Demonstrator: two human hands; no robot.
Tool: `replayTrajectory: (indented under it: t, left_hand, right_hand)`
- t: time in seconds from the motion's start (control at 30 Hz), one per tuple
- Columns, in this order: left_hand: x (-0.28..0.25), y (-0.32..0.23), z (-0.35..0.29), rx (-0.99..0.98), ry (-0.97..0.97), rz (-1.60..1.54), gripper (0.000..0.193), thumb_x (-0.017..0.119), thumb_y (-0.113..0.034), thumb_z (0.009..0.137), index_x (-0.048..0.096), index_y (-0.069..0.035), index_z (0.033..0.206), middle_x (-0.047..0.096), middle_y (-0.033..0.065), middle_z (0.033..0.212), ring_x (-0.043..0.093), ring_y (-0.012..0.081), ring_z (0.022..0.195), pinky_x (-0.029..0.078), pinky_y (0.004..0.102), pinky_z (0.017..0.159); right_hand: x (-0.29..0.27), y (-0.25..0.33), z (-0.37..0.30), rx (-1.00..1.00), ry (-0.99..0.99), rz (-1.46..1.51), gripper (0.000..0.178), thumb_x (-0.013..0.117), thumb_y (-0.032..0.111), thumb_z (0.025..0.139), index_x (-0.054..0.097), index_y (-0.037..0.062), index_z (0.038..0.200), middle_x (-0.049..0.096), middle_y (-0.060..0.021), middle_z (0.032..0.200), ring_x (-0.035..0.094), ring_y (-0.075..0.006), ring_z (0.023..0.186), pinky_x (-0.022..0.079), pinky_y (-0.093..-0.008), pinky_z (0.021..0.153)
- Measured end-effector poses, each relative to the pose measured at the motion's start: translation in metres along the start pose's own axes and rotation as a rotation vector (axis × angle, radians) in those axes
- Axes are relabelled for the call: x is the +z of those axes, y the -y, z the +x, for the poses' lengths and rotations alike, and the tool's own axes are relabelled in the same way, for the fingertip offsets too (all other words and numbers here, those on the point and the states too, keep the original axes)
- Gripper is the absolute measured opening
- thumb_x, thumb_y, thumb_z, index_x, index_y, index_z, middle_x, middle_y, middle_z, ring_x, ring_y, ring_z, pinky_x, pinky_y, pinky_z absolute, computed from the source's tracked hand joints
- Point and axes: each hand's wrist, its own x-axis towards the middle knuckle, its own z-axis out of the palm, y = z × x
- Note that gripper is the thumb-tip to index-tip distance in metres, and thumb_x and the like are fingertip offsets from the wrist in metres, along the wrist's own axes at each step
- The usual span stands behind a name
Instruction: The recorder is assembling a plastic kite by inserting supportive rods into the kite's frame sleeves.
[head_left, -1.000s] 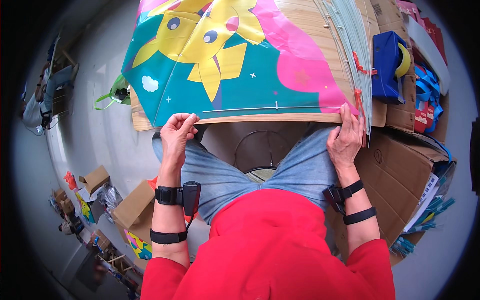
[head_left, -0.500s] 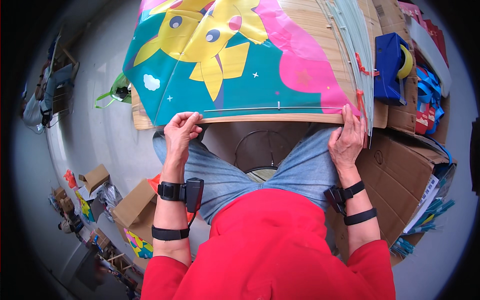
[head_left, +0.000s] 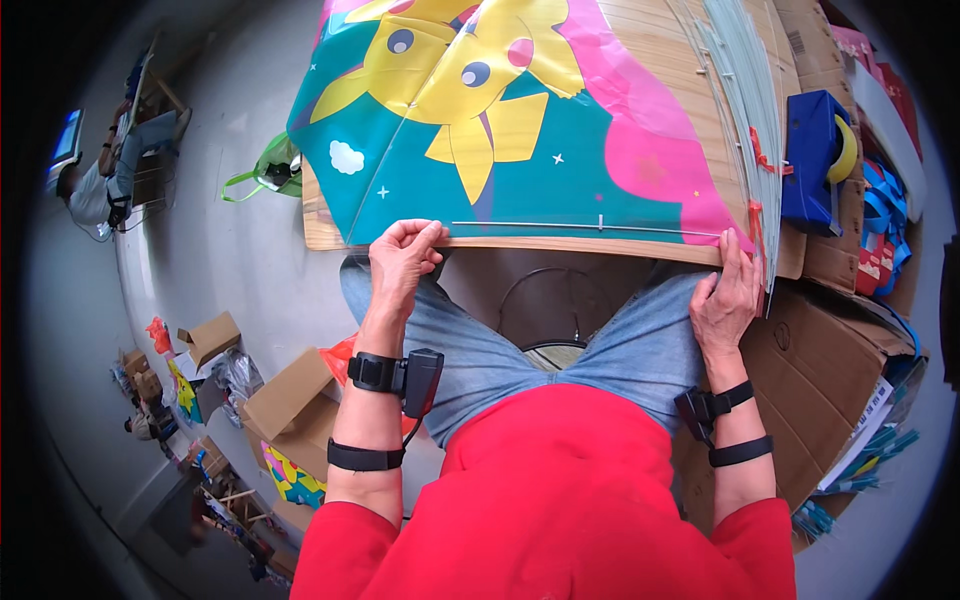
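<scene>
A printed plastic sheet (head_left: 570, 195), teal and pink with a yellow cartoon figure, lies over the wooden table (head_left: 325, 235) before me. Along its near edge runs a thin whitish rod (head_left: 540, 226) with a small upright piece near its middle. My left hand (head_left: 402, 262) pinches thumb and forefinger together at the sheet's near edge, close to the rod's left end; what lies between the fingertips is partly hidden. At the rod's right end, my right hand (head_left: 727, 300) rests with its fingers stretched out on the sheet's pink corner.
A bundle of long pale rods (head_left: 745, 110) with red ties lies on the table's right. Beyond it stands a blue tape dispenser (head_left: 808, 170). A big cardboard box (head_left: 800, 380) is at my right, an opened carton (head_left: 290, 400) at my left. Further left, a person (head_left: 95, 195) is seated.
The whole view has shifted, so the table and my hands appear further right. Both hands keep their places at the rod's ends. The seated person at left has come into clearer view.
</scene>
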Motion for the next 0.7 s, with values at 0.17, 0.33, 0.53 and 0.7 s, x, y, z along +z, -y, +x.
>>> replayTrajectory:
  t: [0.17, 0.33, 0.53, 0.7]
  left_hand:
    - [0.0012, -0.003, 0.0006, 0.019, -0.012, 0.014, 0.019, 0.075, -0.02, 0.092, 0.068, -0.004, 0.099, 0.074, 0.0067, 0.093, 0.057, 0.0042, 0.063, 0.044, 0.0151, 0.052]
    - [0.0049, -0.0059, -0.0011, 0.044, -0.051, 0.052, 0.018, 0.076, -0.02, 0.091, 0.068, -0.004, 0.096, 0.071, 0.0035, 0.085, 0.056, 0.004, 0.06, 0.043, 0.0156, 0.052]
    - [0.0043, -0.0049, 0.0018, 0.113, -0.047, 0.031, 0.018, 0.077, -0.021, 0.091, 0.068, -0.006, 0.095, 0.064, -0.0012, 0.075, 0.054, 0.0031, 0.058, 0.04, 0.0157, 0.05]
    - [0.0068, -0.0055, 0.0007, 0.148, 0.057, -0.085, 0.018, 0.072, -0.02, 0.094, 0.062, -0.004, 0.096, 0.073, 0.0055, 0.089, 0.056, 0.0031, 0.057, 0.042, 0.0169, 0.049]
  right_hand:
    - [-0.0006, 0.002, 0.0007, 0.007, -0.001, 0.019, 0.071, 0.055, -0.004, 0.076, 0.045, 0.0035, 0.146, 0.063, -0.0154, 0.12, 0.059, -0.0315, 0.114, 0.037, -0.0492, 0.113]
    - [0.0002, 0.0015, 0.0005, 0.006, -0.002, 0.022, 0.071, 0.055, -0.004, 0.077, 0.045, 0.0035, 0.146, 0.063, -0.0156, 0.12, 0.06, -0.032, 0.114, 0.039, -0.0495, 0.112]
    - [-0.0002, 0.0012, -0.0001, 0.009, -0.003, 0.021, 0.071, 0.055, -0.004, 0.076, 0.045, 0.0036, 0.146, 0.062, -0.0161, 0.12, 0.059, -0.0328, 0.114, 0.04, -0.0498, 0.111]
    - [-0.0006, 0.0018, 0.0002, 0.008, -0.002, 0.032, 0.071, 0.056, -0.005, 0.076, 0.044, 0.0035, 0.147, 0.061, -0.0173, 0.12, 0.059, -0.0336, 0.114, 0.041, -0.05, 0.11]
